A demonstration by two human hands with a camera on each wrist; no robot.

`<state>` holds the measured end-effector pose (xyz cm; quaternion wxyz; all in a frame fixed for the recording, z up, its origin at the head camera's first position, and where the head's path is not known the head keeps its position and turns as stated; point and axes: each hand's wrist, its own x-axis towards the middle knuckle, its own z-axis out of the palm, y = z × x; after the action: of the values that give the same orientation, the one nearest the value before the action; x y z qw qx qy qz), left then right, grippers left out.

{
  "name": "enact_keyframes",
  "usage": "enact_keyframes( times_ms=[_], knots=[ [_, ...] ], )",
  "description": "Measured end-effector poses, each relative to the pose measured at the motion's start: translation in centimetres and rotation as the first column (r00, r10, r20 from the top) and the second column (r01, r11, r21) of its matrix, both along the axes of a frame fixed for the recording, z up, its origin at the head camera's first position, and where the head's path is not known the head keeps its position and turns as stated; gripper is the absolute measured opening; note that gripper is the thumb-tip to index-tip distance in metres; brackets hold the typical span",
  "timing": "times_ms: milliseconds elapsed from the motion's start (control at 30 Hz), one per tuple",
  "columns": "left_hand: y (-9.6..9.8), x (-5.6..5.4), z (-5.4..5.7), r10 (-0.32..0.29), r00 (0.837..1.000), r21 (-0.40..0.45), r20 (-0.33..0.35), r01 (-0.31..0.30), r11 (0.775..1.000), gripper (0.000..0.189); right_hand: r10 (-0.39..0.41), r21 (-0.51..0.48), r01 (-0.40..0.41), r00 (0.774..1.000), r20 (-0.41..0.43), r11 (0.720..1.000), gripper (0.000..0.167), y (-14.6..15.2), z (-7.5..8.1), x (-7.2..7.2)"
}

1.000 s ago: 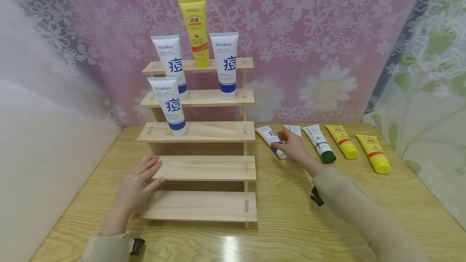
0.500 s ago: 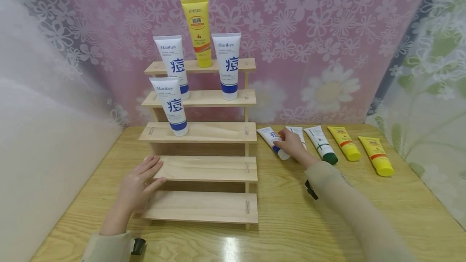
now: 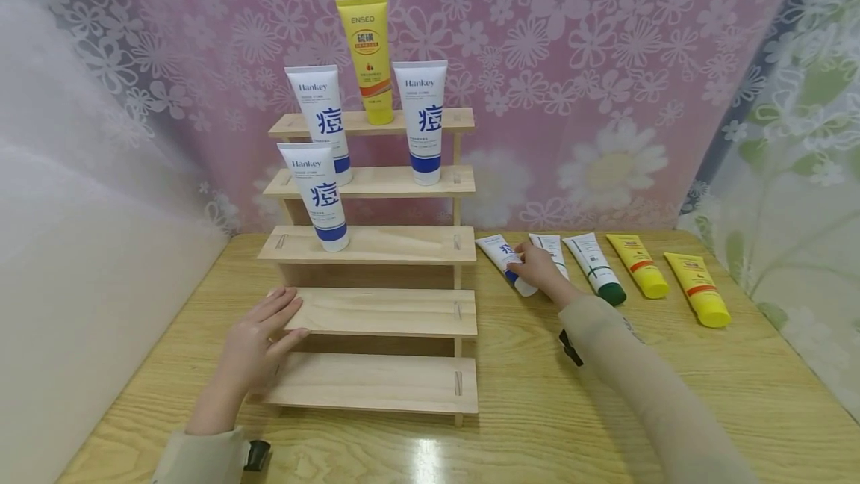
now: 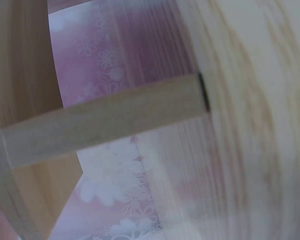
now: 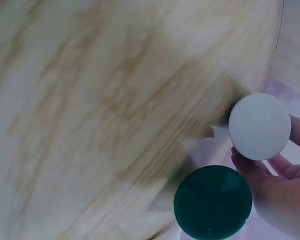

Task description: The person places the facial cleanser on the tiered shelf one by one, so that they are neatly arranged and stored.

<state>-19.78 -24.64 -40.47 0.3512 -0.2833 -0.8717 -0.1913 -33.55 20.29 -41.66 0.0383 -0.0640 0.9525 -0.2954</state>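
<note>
A white-and-blue squeeze tube [image 3: 499, 249] lies on the wooden table to the right of a stepped wooden display rack [image 3: 396, 312]. My right hand [image 3: 541, 272] pinches it near its cap end; the right wrist view has thumb and fingers on either side of its round white cap [image 5: 260, 126]. Close beside it is a dark green cap [image 5: 212, 202]. My left hand [image 3: 254, 336] rests against the left end of the rack's second step from the bottom, fingers extended over the board. Only the rack's boards and upright [image 4: 110, 120] fill most of the left wrist view.
Three white-and-blue tubes and a yellow tube [image 3: 368, 58] stand on the upper steps. Right of my right hand lie two white-and-green tubes, one partly hidden, and two yellow tubes [image 3: 697, 288]. A pink floral backdrop [image 3: 524, 95] rises behind the table [image 3: 510, 409].
My right hand has closed its fingers on the white-and-blue tube, which still lies at the same spot. The whole view has drifted slightly; my left hand keeps its place on the rack.
</note>
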Motion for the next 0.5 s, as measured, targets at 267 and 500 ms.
enact_keyframes(
  times_ms=[267,500],
  knots=[
    [0.0,0.0,0.1,-0.01,1.0,0.005,-0.001,0.01,1.0,0.059,-0.035,0.01,0.034,0.999,0.038,0.999,0.051,-0.1,-0.2,-0.6],
    [0.0,-0.1,0.0,-0.013,1.0,-0.002,-0.007,0.013,1.0,0.059,0.042,-0.02,-0.042,0.999,0.005,0.999,0.072,3.3,-8.0,-7.3]
  ],
)
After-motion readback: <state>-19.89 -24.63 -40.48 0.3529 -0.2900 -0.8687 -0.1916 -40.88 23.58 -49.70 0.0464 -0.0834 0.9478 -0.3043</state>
